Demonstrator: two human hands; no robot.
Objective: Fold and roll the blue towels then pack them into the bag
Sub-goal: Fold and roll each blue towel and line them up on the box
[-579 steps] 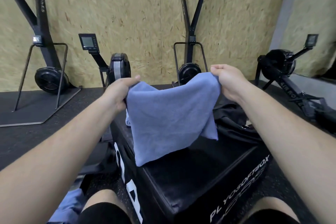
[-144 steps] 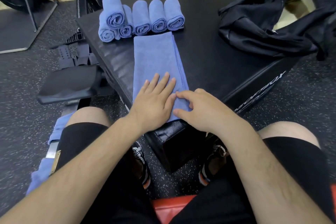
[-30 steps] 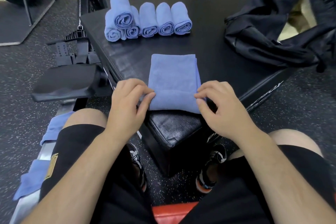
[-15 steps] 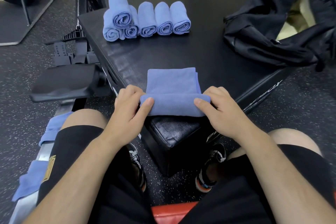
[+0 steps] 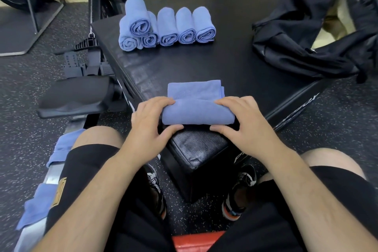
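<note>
The towel is lying at the box's near corner, its roll running left to right and its flat tail lying on the far side. My left hand and right hand are gripping one end each, fingers curling over the top. I am expecting to roll away toward the far side, with both hands equally near.
</note>
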